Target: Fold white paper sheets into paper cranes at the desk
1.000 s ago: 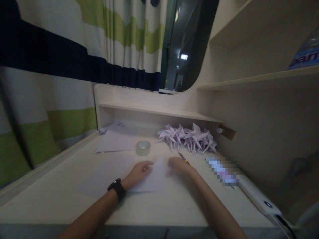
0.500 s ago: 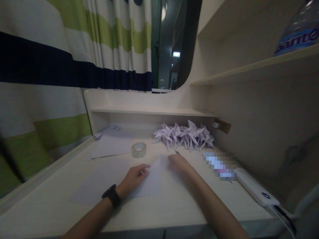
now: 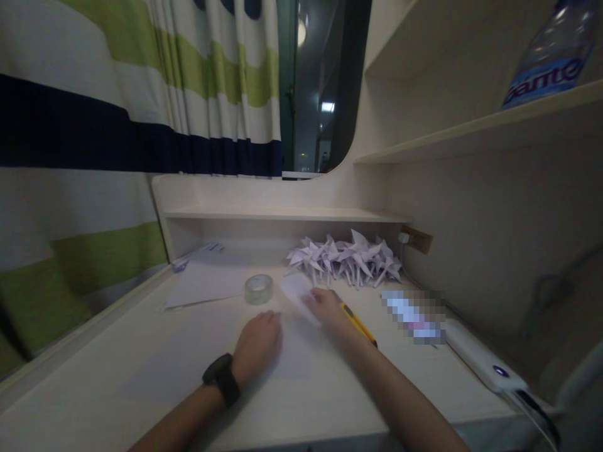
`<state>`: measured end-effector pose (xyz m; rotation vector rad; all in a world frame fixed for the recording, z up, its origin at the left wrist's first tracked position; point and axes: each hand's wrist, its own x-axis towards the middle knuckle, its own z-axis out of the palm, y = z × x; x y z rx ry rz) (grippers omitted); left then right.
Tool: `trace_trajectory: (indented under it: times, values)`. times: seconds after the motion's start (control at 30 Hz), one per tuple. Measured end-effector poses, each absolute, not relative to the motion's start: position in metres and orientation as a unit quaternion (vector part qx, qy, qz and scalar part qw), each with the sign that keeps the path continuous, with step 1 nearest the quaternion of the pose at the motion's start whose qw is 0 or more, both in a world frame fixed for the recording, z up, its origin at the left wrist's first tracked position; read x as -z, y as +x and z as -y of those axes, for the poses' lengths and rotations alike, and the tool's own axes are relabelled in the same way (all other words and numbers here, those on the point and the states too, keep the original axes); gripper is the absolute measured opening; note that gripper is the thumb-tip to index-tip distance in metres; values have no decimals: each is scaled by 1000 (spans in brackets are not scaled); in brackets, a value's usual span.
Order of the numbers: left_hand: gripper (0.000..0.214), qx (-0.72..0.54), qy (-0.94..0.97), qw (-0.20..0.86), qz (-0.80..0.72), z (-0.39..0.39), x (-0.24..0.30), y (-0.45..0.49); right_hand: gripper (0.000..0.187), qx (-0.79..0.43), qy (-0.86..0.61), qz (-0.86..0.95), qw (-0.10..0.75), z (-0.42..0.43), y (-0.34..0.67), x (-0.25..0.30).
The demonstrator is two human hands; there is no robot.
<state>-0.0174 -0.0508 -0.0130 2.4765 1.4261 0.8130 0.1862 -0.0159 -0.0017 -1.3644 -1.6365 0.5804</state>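
Note:
A white sheet of paper (image 3: 298, 353) lies on the desk in front of me. My left hand (image 3: 257, 345), with a black watch on the wrist, rests on the sheet with its fingers curled down. My right hand (image 3: 325, 307) pinches a far corner flap of the paper (image 3: 296, 290) and lifts it. A yellow-handled cutter (image 3: 358, 324) lies just right of my right wrist. A pile of folded white paper cranes (image 3: 346, 258) sits beyond my hands under the low shelf.
A roll of clear tape (image 3: 259, 289) stands left of the flap. Loose sheets (image 3: 205, 284) lie at the back left. A white power strip (image 3: 485, 362) runs along the right edge. A water bottle (image 3: 546, 53) stands on the upper right shelf. Striped curtains hang left.
My right hand has moved away from me with a corner of the paper, lifting it. My left hand has turned flatter onto the sheet. The yellow cutter has come into sight.

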Motion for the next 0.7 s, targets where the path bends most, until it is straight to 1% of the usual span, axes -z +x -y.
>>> trace_trajectory:
  times: [0.03,0.13,0.17,0.2,0.3,0.37,0.43,0.5,0.57,0.6,0.63,0.67,0.7]
  values:
    - [37,-289,807,140,-496,47,9,-17,27,-233,-551,661,453,15,185,5]
    - [44,-294,687,438,-500,31,-5,-17,27,-241,-525,677,456,10,184,15]
    - [46,-321,651,484,-489,27,-7,-17,26,-255,-509,687,451,9,184,18]
    - [46,-346,625,505,-484,23,-9,-18,26,-272,-494,698,442,9,185,19]
    - [40,-404,598,485,-495,17,-8,-20,25,-318,-486,691,430,8,187,20]
    - [36,-431,580,475,-502,17,-4,-22,30,-347,-500,643,465,7,190,20]
    - [34,-471,549,478,-499,18,-2,-25,44,-397,-494,579,513,7,191,19]
    - [31,-515,515,479,-490,19,0,-27,64,-461,-459,525,548,8,191,18]
    - [29,-545,490,482,-481,18,0,-28,86,-504,-423,500,563,11,188,16]
    - [27,-555,479,485,-477,18,0,-28,93,-509,-413,500,566,13,185,15]
    - [25,-562,470,489,-474,18,0,-28,95,-506,-410,505,566,15,182,14]
    - [23,-566,464,493,-471,18,0,-28,91,-497,-413,515,563,18,178,13]
    - [22,-568,460,495,-469,18,1,-27,82,-483,-422,526,559,20,174,12]
